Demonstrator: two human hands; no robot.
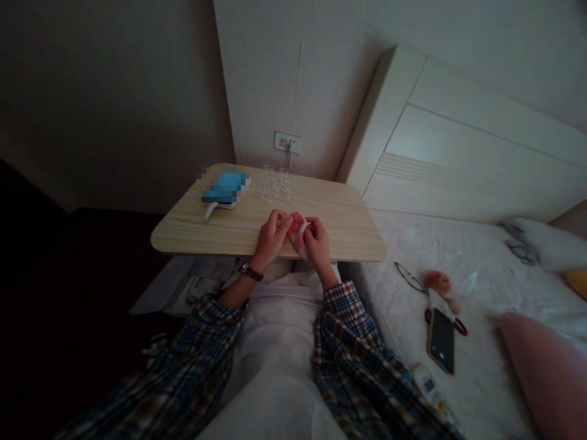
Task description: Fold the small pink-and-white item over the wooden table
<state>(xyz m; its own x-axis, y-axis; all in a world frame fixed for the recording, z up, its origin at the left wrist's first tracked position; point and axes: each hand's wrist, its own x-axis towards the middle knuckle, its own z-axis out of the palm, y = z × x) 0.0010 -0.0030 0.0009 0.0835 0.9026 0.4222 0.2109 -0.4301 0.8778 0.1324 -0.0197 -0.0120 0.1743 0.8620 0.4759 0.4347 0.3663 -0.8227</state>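
Between my two hands, just above the front edge of the table, is a small pink-and-white folded piece point(298, 229); whether it is paper or cloth I cannot tell. My left hand point(271, 235), with a watch on its wrist, pinches the piece's left side between thumb and fingers. On the other side, my right hand point(317, 241) is closed on the right edge. Part of the piece is hidden behind the fingers. Several small clear glasses point(276, 183) stand farther back on the table.
The pale wooden table point(348, 214) holds a blue-screened device point(225, 187) with a white cable. Behind it is a wall socket point(288, 142) with a plug. On the bed to the right lie eyeglasses point(409, 277), a phone point(441, 341), a remote control point(430, 385) and a pink pillow point(545, 373).
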